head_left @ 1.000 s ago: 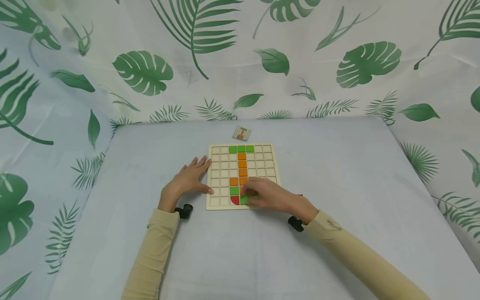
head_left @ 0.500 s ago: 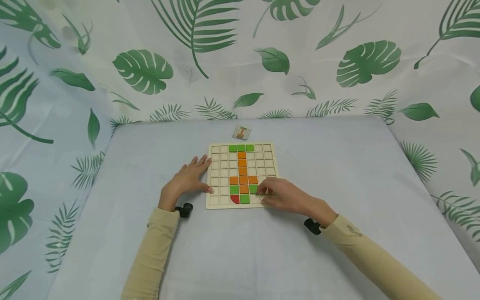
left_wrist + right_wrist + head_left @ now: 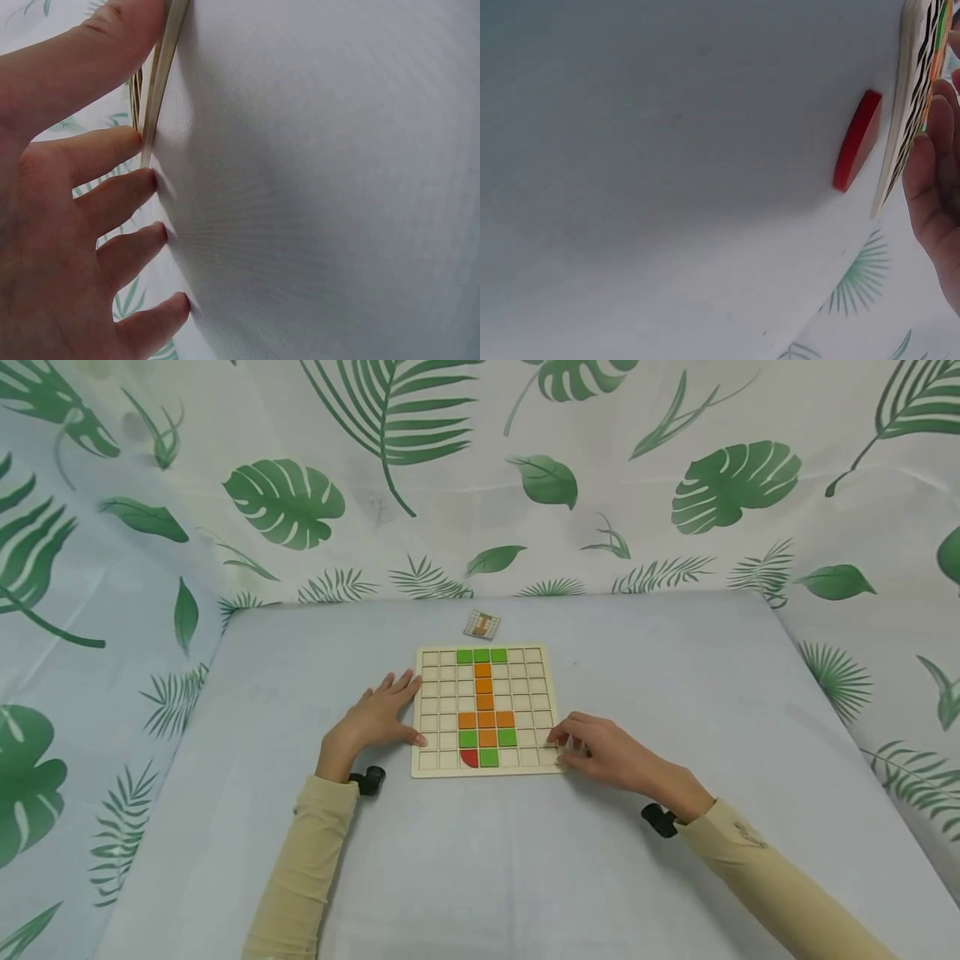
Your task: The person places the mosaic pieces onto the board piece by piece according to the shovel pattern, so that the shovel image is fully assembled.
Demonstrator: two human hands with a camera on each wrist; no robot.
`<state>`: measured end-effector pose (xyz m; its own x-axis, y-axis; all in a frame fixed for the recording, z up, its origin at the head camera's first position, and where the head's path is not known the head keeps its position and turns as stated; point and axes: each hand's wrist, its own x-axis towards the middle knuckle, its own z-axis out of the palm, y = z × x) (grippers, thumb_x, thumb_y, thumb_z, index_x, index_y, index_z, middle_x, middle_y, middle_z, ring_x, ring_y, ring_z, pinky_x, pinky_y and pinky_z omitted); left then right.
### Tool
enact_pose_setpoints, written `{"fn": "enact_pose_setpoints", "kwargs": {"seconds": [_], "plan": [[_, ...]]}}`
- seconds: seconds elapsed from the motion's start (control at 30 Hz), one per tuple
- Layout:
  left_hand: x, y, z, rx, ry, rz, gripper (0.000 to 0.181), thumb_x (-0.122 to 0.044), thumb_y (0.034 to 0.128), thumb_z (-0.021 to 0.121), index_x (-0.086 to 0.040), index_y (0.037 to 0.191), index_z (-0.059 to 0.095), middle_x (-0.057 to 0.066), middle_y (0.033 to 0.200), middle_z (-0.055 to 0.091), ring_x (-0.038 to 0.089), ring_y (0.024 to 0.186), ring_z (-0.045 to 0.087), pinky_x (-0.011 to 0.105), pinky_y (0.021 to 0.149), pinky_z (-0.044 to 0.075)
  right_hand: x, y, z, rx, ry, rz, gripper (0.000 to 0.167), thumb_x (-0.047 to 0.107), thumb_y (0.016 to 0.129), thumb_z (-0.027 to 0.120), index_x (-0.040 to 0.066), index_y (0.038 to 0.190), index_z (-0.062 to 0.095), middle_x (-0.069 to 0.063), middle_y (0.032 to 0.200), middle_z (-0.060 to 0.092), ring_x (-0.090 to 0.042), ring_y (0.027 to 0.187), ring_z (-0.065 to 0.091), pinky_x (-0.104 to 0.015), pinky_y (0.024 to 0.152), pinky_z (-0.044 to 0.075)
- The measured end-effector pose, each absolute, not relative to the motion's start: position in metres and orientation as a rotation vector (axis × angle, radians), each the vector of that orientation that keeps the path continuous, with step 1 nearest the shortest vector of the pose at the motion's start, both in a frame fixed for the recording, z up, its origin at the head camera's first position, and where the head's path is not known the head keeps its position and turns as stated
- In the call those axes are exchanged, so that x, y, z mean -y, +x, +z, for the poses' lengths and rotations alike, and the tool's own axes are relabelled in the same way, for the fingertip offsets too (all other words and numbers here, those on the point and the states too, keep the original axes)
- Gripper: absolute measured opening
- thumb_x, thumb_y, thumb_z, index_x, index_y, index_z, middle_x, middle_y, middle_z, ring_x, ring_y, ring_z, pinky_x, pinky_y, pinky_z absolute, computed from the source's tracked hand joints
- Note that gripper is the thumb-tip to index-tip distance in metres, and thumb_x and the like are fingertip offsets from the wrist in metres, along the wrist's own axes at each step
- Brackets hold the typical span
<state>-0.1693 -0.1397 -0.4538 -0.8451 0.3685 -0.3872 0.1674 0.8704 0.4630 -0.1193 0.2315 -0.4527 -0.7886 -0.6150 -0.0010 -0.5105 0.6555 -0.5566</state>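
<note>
A square wooden grid board (image 3: 525, 681) lies on the table with green tiles (image 3: 482, 656), orange tiles (image 3: 484, 686) and a red quarter-round tile (image 3: 468, 758) in its cells. My left hand (image 3: 378, 714) lies spread at the board's left edge, its thumb and index finger touching the edge in the left wrist view. My right hand (image 3: 603, 750) hovers over the board's right edge, fingers bent loosely with no tile seen between them. Beside the board, a loose red piece (image 3: 857, 141) rests on the table in the right wrist view; the hand hides it in the head view.
A small pattern card (image 3: 482, 624) lies behind the board, printed with a grid and coloured shape. White cloth with green leaves hangs at the back and sides. The pale table surface (image 3: 450, 868) stretches toward me.
My right hand has drawn back rightward from the lower middle of the board to its right edge, uncovering the orange and green tiles there. My left hand stays put.
</note>
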Motion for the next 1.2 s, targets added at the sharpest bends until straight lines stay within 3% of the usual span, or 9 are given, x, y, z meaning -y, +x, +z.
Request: {"fn": "enact_pose_setpoints", "kwargs": {"seconds": [0.73,0.97,1.2], "plan": [[0.140,-0.168,-0.453,-2.558,0.387,0.593,0.108,-0.038,0.0868,0.083,-0.010,0.166,0.015,0.012,0.173,0.007,0.038,0.160,0.000,0.061,0.129,0.006,-0.270,-0.112,-0.455,-2.785,-0.801,-0.797,0.022,-0.002,0.085,0.080,0.000,0.105,0.072,-0.005,0.096,0.065,-0.008,0.074,0.055,-0.022,0.064,0.051],[0.140,-0.167,-0.454,-2.564,0.391,0.593,0.108,-0.038,0.0866,0.083,-0.009,0.166,0.016,0.013,0.173,0.008,0.039,0.160,0.001,0.062,0.129,0.007,-0.273,-0.110,-0.457,-2.787,-0.799,-0.786,0.015,-0.002,0.084,0.080,0.003,0.096,0.073,-0.004,0.094,0.062,-0.010,0.074,0.056,-0.023,0.064,0.052],[0.140,-0.168,-0.454,-2.563,0.392,0.594,0.107,-0.038,0.0868,0.083,-0.009,0.166,0.016,0.013,0.173,0.008,0.039,0.160,0.001,0.061,0.129,0.006,-0.274,-0.110,-0.460,-2.786,-0.787,-0.789,0.019,-0.003,0.082,0.082,0.005,0.094,0.070,-0.003,0.094,0.062,-0.011,0.076,0.056,-0.023,0.065,0.052]]}}
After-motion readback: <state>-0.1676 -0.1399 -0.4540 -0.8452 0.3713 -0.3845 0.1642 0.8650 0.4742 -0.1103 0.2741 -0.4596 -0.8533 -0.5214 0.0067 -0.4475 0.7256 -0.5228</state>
